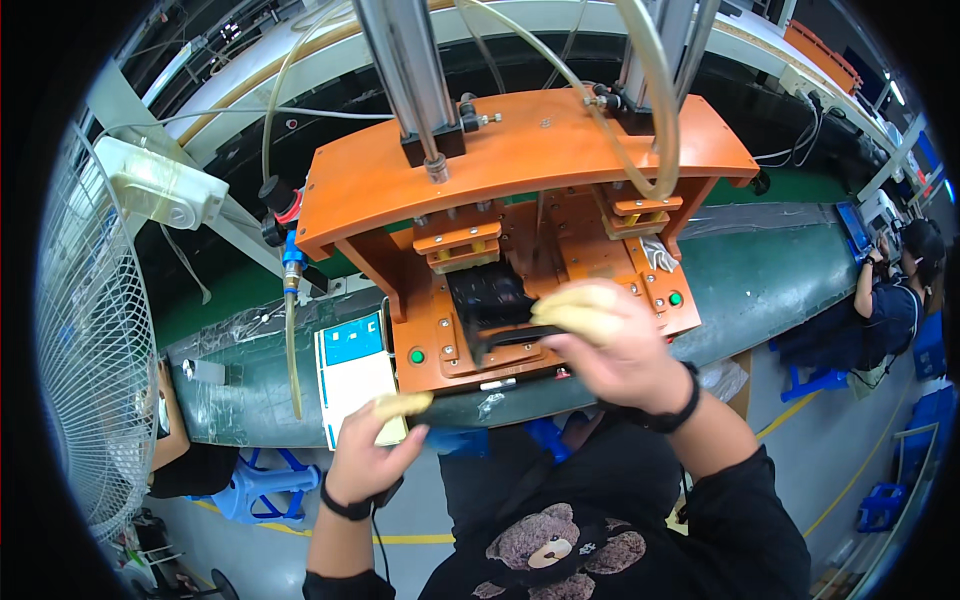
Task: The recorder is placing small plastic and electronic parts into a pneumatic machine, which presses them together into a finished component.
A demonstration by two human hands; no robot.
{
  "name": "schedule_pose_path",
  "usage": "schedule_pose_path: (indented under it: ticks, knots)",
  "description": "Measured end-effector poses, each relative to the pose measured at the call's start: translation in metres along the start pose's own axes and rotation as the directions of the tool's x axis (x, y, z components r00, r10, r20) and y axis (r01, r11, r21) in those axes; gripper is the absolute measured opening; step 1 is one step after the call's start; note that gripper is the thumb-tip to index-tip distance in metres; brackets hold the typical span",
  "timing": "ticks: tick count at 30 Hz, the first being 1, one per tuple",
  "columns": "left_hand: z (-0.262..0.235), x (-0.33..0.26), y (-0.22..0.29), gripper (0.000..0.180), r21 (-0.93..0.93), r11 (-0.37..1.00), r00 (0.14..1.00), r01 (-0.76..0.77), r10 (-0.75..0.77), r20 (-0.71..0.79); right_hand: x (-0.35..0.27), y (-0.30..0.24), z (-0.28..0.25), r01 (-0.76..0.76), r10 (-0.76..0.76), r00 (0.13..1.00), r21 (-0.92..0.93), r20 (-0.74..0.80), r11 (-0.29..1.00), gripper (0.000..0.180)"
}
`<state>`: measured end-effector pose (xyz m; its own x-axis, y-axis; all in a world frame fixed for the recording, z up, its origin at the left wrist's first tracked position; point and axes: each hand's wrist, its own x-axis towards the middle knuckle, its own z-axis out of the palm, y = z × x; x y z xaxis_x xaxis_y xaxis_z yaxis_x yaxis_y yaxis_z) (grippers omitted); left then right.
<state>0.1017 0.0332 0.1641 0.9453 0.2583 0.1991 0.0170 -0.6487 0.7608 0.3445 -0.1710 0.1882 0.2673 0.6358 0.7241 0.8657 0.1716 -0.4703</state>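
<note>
My right hand (620,345), with yellow finger covers on its fingers, is closed at the right end of a black plastic part (490,300). That part is tilted and slightly blurred at the front of an orange press (530,150), below its left pressing block (457,245). My left hand (372,455), also in yellow finger covers, is held in front of the bench edge with thumb and fingers apart and nothing in it. Just beyond it lies a white sheet or booklet with a blue top (355,365). Both wrists wear black bands.
Green buttons (417,357) sit on the press's front corners, and metal cylinders (405,70) with hoses rise above. A wire-guarded fan (95,340) stands at left. On the green bench (760,270), another person (905,290) works at far right; another's arm (170,410) shows at left.
</note>
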Motion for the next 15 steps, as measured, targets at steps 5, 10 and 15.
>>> schedule_pose_path:
  ticks: [5,10,15]
  knots:
    - [0.012,0.091,-0.011,0.036,0.074,0.988,0.989,-0.137,0.132,0.068,-0.073,-0.008,-0.104,-0.341,0.578,0.8,0.671,-0.161,0.658,0.03]
    - [0.01,0.15,-0.021,0.031,0.189,0.978,0.994,0.087,-0.098,0.052,-0.173,0.052,-0.167,0.103,0.875,0.315,0.93,-0.367,0.353,0.031]
    - [0.01,0.179,-0.051,0.031,0.4,0.911,0.994,0.104,-0.103,-0.024,-0.245,0.18,-0.178,0.13,0.923,0.153,0.933,-0.353,0.335,0.024]
